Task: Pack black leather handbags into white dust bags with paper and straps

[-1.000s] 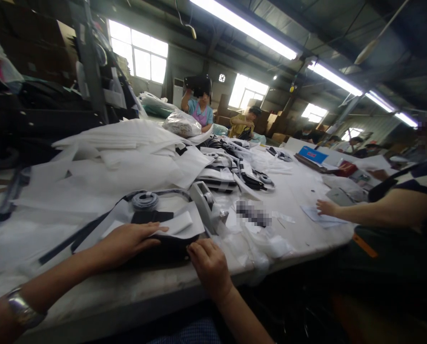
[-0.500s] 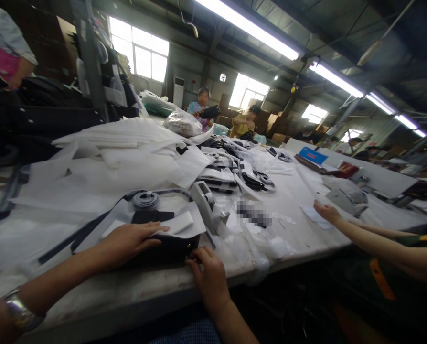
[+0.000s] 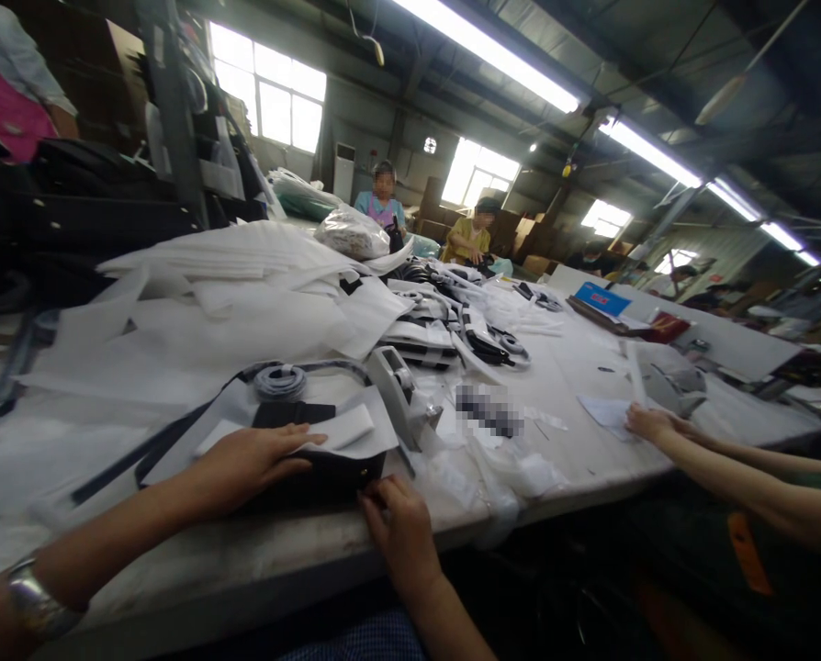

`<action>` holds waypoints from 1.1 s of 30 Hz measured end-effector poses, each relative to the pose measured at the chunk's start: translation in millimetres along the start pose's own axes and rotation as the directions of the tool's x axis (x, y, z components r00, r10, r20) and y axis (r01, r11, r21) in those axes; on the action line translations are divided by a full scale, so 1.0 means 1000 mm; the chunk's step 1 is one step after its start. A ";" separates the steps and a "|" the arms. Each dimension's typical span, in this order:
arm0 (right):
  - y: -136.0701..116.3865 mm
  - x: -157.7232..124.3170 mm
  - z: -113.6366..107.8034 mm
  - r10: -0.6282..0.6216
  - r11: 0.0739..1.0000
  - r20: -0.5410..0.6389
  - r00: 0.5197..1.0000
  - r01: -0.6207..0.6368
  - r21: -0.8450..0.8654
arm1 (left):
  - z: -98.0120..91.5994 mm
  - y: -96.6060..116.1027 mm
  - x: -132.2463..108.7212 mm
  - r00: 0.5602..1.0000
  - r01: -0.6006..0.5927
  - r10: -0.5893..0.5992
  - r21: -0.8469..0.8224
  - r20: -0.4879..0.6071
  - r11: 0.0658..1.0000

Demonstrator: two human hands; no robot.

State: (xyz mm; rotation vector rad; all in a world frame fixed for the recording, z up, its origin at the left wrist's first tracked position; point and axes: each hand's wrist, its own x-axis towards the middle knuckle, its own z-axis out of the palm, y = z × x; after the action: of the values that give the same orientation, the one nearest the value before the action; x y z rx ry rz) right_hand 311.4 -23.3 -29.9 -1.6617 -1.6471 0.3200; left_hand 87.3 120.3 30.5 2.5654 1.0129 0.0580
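Observation:
My left hand (image 3: 249, 466) lies flat on a small black bag (image 3: 334, 477) at the table's near edge, with its fingers stretched over a white paper strip (image 3: 338, 430) on top. My right hand (image 3: 400, 528) is curled at the bag's right corner, its fingertips pinching something I cannot make out there. A grey tape dispenser (image 3: 402, 393) stands just behind the bag. A coiled grey strap (image 3: 279, 380) lies behind my left hand.
White fabric sheets (image 3: 238, 303) are heaped at the left. More black-and-white bags (image 3: 452, 335) lie mid-table. A co-worker's hand (image 3: 648, 422) rests on white paper at the right. Two other people sit at the far end. A blue box (image 3: 601, 298) lies at the far right.
My right hand slid from the bag's top down to its right corner at the table edge. The co-worker at the right leaned back and that hand shifted rightward. My left hand stayed put.

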 end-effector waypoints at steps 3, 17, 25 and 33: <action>-0.003 -0.015 -0.001 -0.007 0.998 0.061 0.998 0.003 0.059 | 0.000 0.000 0.001 1.000 0.001 -0.001 -0.005 -0.006 1.000; 0.060 -0.073 -0.046 0.562 0.808 0.182 0.807 -0.582 0.090 | 0.010 -0.014 0.004 1.000 0.022 -0.022 -0.029 -0.012 0.999; 0.106 -0.131 -0.023 0.679 0.734 0.108 0.727 -0.675 -0.075 | 0.000 -0.007 0.001 0.999 0.041 -0.040 -0.061 0.010 0.997; 0.103 -0.144 0.004 0.676 0.592 0.170 0.717 -0.667 0.452 | -0.012 -0.005 0.003 0.995 0.024 -0.023 -0.007 0.100 1.000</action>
State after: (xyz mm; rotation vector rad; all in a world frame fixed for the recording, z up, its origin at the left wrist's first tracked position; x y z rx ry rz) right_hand 366.2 -144.6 -147.8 -1.7958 -0.7277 1.0073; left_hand 84.5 129.6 40.0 2.5212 1.0025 -0.0714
